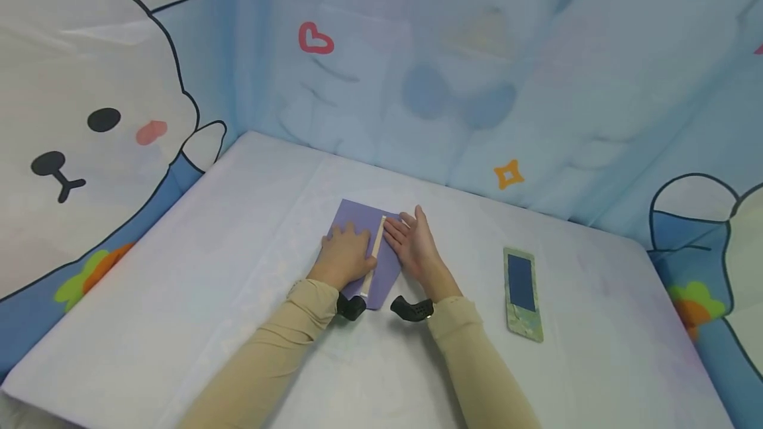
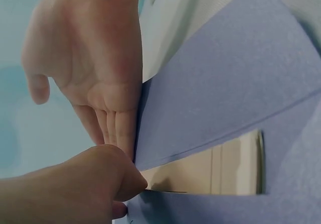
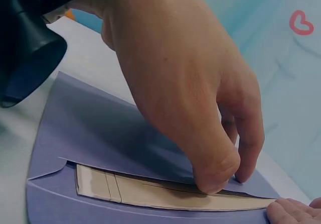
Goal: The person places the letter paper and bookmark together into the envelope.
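A purple envelope (image 1: 352, 214) lies on the white table with a long slit open between its flaps. Cream folded paper (image 3: 150, 190) shows inside that slit, also visible in the left wrist view as cream paper (image 2: 233, 166). My left hand (image 1: 344, 255) rests on the envelope's left side, fingers spread and slightly bent, its thumb touching the slit. My right hand (image 1: 415, 247) is turned palm up and leftward, its straight fingers touching the envelope's right flap near the far end. In the left wrist view the right palm (image 2: 95, 53) stands against the flap edge.
To the right lies a flat, light green rectangular item (image 1: 524, 326) with a dark blue panel. Black wrist cameras sit at both cuffs. A cartoon-printed curtain (image 1: 369, 85) hangs behind the white table (image 1: 250, 217).
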The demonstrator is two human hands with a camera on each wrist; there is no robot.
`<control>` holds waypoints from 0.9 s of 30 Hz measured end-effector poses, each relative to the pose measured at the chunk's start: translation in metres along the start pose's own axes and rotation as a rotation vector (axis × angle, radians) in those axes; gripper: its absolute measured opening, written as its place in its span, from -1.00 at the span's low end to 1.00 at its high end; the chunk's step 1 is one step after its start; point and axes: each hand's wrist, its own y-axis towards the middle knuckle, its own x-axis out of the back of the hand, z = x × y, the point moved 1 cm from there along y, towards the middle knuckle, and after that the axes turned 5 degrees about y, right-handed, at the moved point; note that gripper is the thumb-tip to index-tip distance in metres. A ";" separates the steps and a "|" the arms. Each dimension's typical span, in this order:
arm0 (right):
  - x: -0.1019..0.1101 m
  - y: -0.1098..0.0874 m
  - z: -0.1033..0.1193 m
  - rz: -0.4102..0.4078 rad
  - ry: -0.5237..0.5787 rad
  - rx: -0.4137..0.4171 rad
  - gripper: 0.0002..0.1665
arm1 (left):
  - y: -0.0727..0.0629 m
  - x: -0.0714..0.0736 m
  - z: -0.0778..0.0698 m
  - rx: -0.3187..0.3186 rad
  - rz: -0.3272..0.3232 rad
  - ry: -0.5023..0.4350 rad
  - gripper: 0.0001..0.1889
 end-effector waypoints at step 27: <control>0.010 -0.036 -0.011 0.131 -0.091 -0.099 -0.04 | -0.003 0.001 -0.002 -0.001 -0.004 0.009 -0.46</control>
